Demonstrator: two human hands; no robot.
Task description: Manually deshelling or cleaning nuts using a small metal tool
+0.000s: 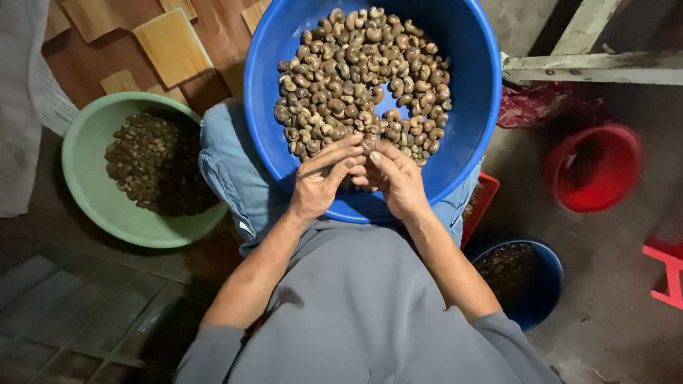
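Both hands meet over the near rim of a large round blue plastic basin [469, 107] that rests on the person's lap and holds a heap of curved brown cashew nuts in their shells [363, 78]. The left hand [324, 181] has its fingers closed around a thin metal pick [320, 168], while the right hand [398, 181] pinches a single brown nut [368, 146] between thumb and fingertips, just touching the left hand. A pale green round plastic bowl [85, 178] of darker shells sits on the floor to the left, and a red plastic bucket [594, 167] and a smaller blue bucket [537, 291] stand to the right.
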